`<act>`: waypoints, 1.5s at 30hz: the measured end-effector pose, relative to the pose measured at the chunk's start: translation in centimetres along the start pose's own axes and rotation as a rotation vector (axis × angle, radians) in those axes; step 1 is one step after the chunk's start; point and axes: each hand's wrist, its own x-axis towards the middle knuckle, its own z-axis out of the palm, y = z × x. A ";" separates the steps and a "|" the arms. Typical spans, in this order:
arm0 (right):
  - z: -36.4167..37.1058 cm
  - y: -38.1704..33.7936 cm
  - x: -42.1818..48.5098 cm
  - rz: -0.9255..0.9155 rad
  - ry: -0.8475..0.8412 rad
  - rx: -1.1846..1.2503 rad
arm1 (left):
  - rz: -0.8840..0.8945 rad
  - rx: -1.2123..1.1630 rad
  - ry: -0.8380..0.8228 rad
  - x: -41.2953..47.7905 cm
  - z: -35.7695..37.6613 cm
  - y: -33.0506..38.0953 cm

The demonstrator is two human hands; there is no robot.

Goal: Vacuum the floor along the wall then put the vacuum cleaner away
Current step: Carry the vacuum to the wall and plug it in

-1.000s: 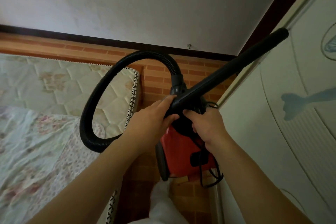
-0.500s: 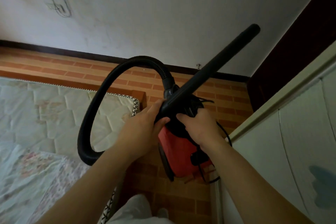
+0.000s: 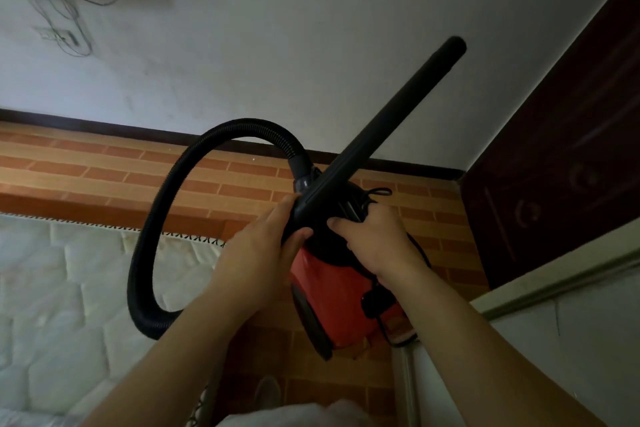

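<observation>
I carry a red canister vacuum cleaner off the floor in front of me. My right hand grips the black handle on top of the canister, together with the bundled cord. My left hand grips the lower end of the black wand, which points up and to the right toward the wall. The ribbed black hose loops from the canister's top out to the left and back under my left forearm.
A mattress with a quilted cover lies at the left on the brick-pattern floor. A white wall with dark skirting runs ahead. A dark door stands at the right, a pale cabinet at the lower right.
The view has swung left and up: the cabinet slid out to the right, the door and a wall-mounted screen came into view. Both hands keep their hold; the wand stands steeper.
</observation>
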 end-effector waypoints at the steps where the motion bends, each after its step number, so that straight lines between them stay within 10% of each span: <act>1: -0.3 -0.3 1.1 0.000 -0.005 -0.001 | -0.003 0.003 0.003 1.4 0.2 -0.1; 19: -3.5 -2.6 24.5 -0.087 -0.244 -0.166 | -0.275 0.038 0.095 18.5 7.3 -1.7; 45: 12.1 -15.5 51.8 -0.097 -0.446 -0.218 | -0.486 0.087 0.178 40.3 0.9 -19.3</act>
